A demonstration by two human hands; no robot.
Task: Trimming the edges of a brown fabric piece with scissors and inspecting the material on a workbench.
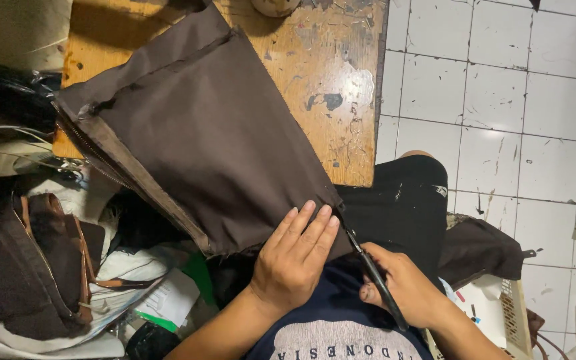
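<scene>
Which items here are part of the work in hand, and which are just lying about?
In use:
- brown fabric piece, pressed flat by the left hand
- dark slim tool, held in the right hand at the fabric's corner
- wooden table under the fabric

Lying about:
- brown bag at left
- papers
- white basket
- dark cloth on the floor

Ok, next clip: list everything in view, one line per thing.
fabric piece: one, dark brown, zip along its left edge, lying on the table.
wooden table: one, worn orange-brown, top centre.
scissors: one, black, at the fabric's lower right corner.
pile of bags and cloth: several, brown and white, left.
tiled floor: white, right.
basket: one, cream, lower right.
left hand: flat on the fabric.
right hand: holding the scissors.
</scene>
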